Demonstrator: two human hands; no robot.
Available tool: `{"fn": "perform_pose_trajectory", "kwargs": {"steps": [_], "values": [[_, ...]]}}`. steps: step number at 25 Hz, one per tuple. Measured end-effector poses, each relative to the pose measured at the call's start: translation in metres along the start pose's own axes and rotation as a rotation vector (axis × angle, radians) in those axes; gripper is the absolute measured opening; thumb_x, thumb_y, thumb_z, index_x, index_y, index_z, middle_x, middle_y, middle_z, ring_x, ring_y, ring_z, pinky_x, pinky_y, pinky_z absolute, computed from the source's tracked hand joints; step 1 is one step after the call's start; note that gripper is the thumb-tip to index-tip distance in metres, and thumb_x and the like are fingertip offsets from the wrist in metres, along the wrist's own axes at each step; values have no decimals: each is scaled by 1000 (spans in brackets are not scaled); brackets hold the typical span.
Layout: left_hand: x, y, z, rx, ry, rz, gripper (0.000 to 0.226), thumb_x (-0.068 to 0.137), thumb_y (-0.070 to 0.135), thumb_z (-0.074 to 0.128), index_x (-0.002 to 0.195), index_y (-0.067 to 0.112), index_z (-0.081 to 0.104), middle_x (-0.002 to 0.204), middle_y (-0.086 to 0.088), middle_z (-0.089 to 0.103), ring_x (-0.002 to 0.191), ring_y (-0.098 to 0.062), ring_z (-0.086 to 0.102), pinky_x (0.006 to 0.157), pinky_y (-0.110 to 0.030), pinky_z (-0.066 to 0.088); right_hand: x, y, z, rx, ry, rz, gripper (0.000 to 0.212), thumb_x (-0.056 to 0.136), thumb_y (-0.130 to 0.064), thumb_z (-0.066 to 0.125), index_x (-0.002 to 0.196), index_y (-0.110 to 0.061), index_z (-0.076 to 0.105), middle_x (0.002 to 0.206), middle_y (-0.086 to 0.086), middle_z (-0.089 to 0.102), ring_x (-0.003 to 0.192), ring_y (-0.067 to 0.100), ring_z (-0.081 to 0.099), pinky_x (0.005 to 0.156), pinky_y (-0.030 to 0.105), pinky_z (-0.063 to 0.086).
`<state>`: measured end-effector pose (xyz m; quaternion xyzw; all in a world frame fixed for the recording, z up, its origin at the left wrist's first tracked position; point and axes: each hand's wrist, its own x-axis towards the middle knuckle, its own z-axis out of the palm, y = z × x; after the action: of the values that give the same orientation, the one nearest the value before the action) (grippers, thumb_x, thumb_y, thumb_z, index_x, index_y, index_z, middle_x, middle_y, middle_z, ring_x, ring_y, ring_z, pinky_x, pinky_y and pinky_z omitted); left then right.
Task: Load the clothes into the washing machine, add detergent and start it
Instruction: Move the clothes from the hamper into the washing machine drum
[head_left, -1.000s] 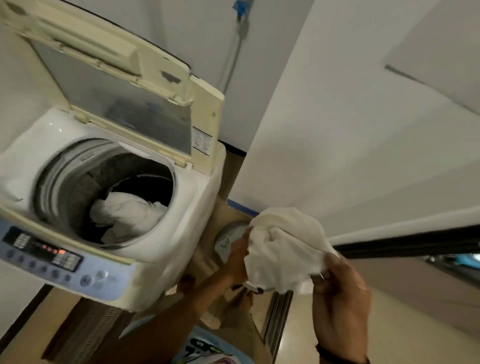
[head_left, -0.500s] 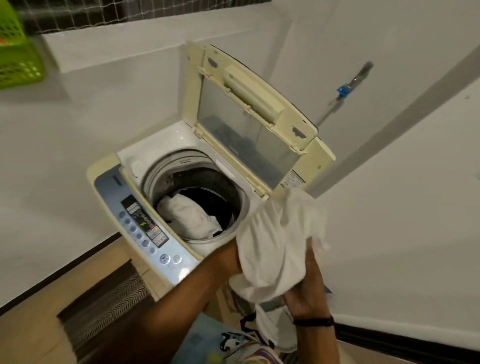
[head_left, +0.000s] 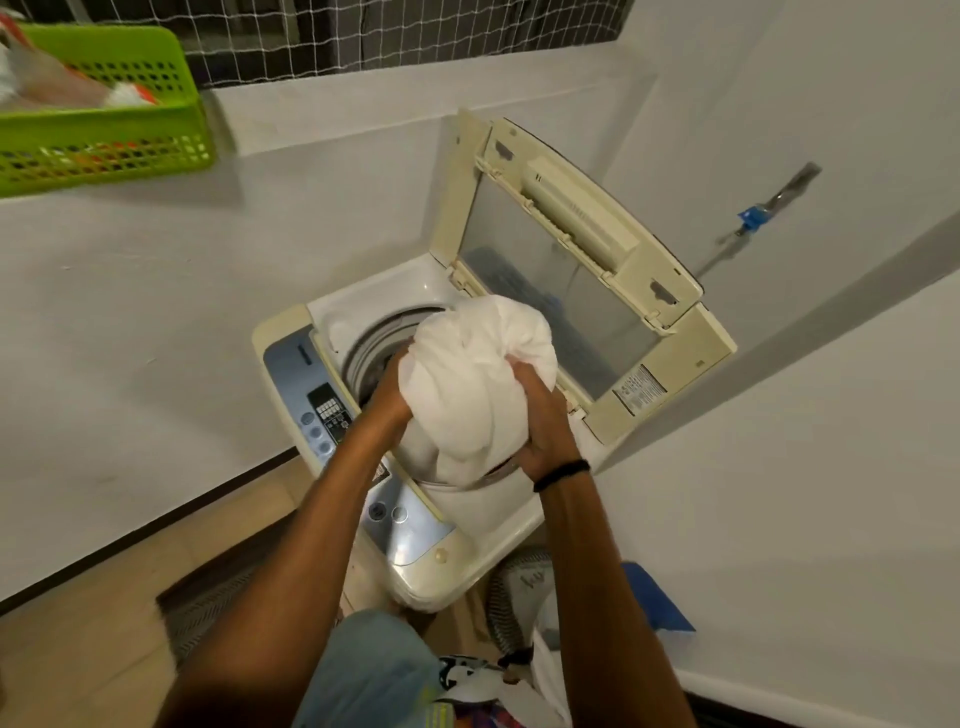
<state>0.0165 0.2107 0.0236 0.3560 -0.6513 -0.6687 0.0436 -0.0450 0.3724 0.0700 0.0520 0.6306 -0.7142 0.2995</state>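
The left hand (head_left: 389, 388) and right hand (head_left: 544, 418) clutch a bunched white cloth (head_left: 475, 374) from either side, left fingers buried in its folds, right over the drum (head_left: 371, 349) of the washing machine (head_left: 366, 304), its lid (head_left: 582, 228) raised just beyond them.

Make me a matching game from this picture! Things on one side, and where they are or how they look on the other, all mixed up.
Things:
1. white cloth
2. lid
3. basket
4. wristband

Clues:
A. green, up on the ledge
B. standing open
C. black, round a wrist
D. gripped by left hand and right hand over the washing machine

Pairs: 1-D, 2-B, 3-A, 4-C
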Motion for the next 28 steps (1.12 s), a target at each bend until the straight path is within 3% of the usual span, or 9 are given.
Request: {"fn": "perform_pose_trajectory", "kwargs": {"steps": [3,5,8,10,15,20,23,25,28], "values": [[17,-23,-8,281,22,-85,41,94,17,60,130,0,50,128,-15,58,117,-28,57,96,-36,48,25,25,-6,-481,189,106,79,84,-61,63,144,-13,41,140,9,54,123,30,55,104,42,47],[15,-42,-7,469,-18,-228,58,85,30,70,130,-2,51,129,-20,59,115,-33,59,96,-39,50,29,54,-30,-649,244,175,72,92,-53,55,142,-3,40,135,17,55,122,38,55,105,45,46],[-4,-58,21,539,-45,-221,66,84,43,69,133,4,50,137,-16,54,123,-32,54,104,-37,44,20,83,-72,-504,191,342,40,93,-38,61,113,-4,62,97,12,67,84,29,68,83,46,60],[-20,-65,54,587,-185,-208,67,80,52,69,131,10,54,137,-10,55,123,-29,54,104,-33,42,10,106,-105,-400,208,403,23,92,-28,63,101,-7,65,89,12,67,70,24,64,75,41,60],[-74,-90,167,634,-567,-148,37,89,41,64,117,17,61,121,0,61,108,-15,57,87,-23,42,-27,164,-195,-524,316,557,11,92,-25,56,93,-15,60,89,9,66,70,20,64,59,32,57],[-107,-203,240,989,-890,-356,19,89,31,63,95,14,68,96,-7,70,90,-21,67,83,-40,57,-79,266,-292,-395,410,803,10,85,-25,61,78,-19,62,82,4,67,71,20,66,71,34,60],[-114,-242,272,1177,-771,-449,23,85,45,61,94,25,67,102,-1,68,101,-23,63,87,-33,52,-97,318,-339,-262,428,933,7,81,-21,64,74,-22,62,86,6,69,76,23,69,77,41,62],[-115,-253,307,1166,-725,-475,31,93,35,56,114,16,68,122,-3,64,118,-24,56,96,-28,40,-94,351,-371,-194,434,961,11,86,-17,61,76,-23,60,87,5,68,78,22,69,78,39,61],[-87,-327,374,1119,-695,-540,29,98,24,50,119,8,64,124,-7,64,118,-24,57,89,-21,38,-55,415,-418,-190,479,1012,16,89,-18,55,74,-18,60,76,5,65,68,21,64,71,37,58]]}}
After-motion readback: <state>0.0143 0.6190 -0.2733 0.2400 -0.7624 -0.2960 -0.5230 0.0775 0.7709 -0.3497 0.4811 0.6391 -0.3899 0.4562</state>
